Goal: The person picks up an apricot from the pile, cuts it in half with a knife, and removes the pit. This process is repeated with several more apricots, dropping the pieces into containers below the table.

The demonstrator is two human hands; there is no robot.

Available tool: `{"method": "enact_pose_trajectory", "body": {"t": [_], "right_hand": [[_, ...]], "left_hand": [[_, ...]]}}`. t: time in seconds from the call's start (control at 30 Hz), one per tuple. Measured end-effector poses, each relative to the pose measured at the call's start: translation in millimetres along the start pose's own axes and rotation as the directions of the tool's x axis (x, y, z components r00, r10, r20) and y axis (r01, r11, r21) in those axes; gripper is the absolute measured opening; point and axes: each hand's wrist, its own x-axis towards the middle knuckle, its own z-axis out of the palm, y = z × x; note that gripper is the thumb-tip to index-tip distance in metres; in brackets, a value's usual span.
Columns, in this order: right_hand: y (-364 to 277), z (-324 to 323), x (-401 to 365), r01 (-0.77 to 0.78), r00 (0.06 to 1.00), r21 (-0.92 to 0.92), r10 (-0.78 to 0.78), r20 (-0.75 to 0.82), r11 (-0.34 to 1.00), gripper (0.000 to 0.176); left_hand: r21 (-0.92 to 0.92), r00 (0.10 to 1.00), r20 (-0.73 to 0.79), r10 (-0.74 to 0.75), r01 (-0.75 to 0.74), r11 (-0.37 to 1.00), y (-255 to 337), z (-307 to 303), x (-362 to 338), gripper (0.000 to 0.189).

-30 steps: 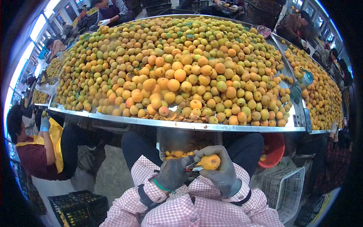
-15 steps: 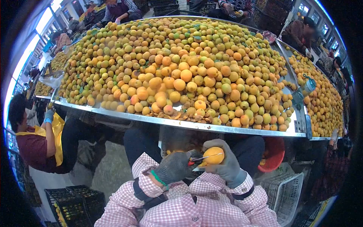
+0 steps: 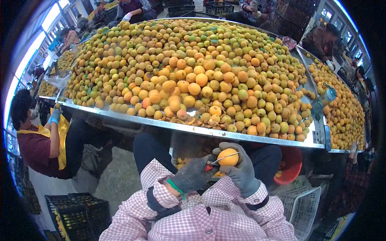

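My left hand (image 3: pixel 192 173), in a dark grey glove with a green cuff edge, is closed around a small knife with a red handle (image 3: pixel 208 167). The knife's thin blade (image 3: pixel 225 158) lies across the face of a smooth, round yellow-orange fruit (image 3: pixel 229 160), which looks like an apricot. Gloved in grey, my right hand (image 3: pixel 244 176) grips that fruit from its right side, fingers behind and thumb below. Both hands are over my lap, just short of the table edge. Blur and the glove hide most of my left fingers.
A metal-rimmed table (image 3: pixel 173 124) bears a large heap of similar fruit (image 3: pixel 177 68), with brown scraps (image 3: pixel 209 119) near its edge. A red basin (image 3: pixel 290 164) and a white crate (image 3: pixel 303 209) stand at right, black crates (image 3: pixel 80 213) at left. A co-worker (image 3: pixel 36 140) sits left.
The fruit and my right hand are slightly higher in view. The knife blade slants more steeply across the fruit. The co-worker at left has lowered their gloved hands slightly.
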Motion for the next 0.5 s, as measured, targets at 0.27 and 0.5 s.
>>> {"method": "enact_pose_trajectory", "body": {"t": [0.27,0.5], "right_hand": [[20.1,4.3,11.0,0.101,0.992,0.022,-0.1,-0.073,0.995,0.06],[23.7,14.5,8.8,0.132,0.967,0.143,-0.096,-0.238,0.981,0.059]], "left_hand": [[0.005,0.994,0.004,-0.107,0.107,0.994,-2.1,6.6,10.1,0.036],[-0.041,0.996,-0.074,-0.054,0.051,0.998,-12.2,24.6,20.8,0.035]]}}
